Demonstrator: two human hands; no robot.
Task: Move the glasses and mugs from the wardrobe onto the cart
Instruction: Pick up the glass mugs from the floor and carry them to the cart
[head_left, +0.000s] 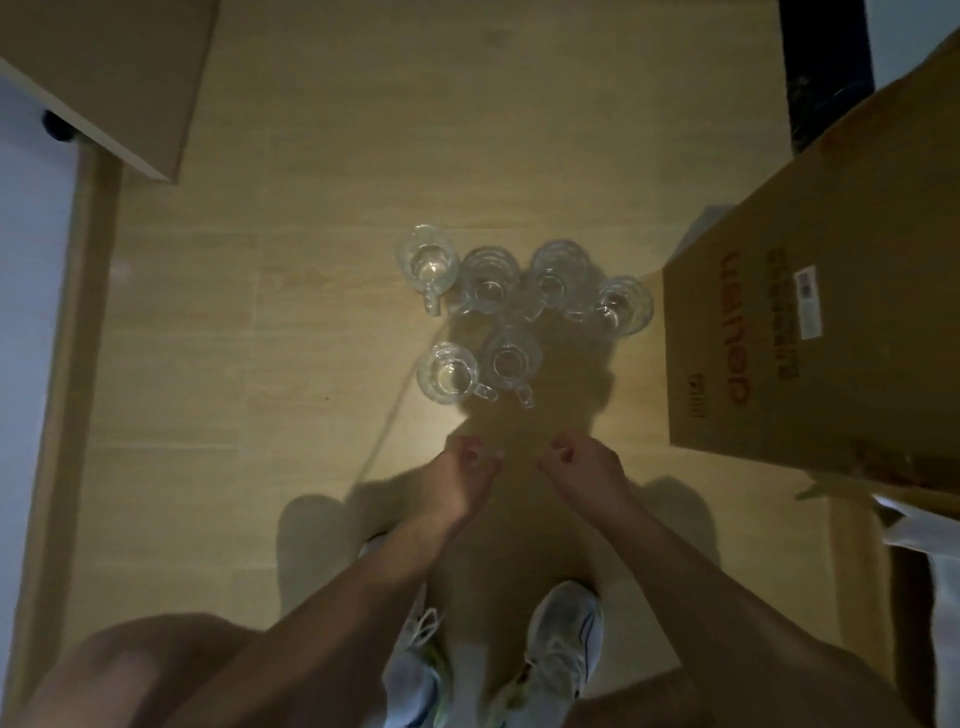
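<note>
Here, 6 glass mugs (511, 306) stand on the floor (311, 312) straight ahead of both hands (loosely curled, empty); the nearest mug (511, 358) lies slightly closer to the right hand (584, 467) than the left hand (467, 467).

Dim, soft, overhead-lit, warped edges

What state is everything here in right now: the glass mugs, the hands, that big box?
Glass mugs: six, upright, empty, clustered on the wooden floor.
Left hand: fingers loosely curled, holding nothing, short of the mugs.
Right hand: the same, empty.
Cardboard box: closed, right of the mugs.
</note>
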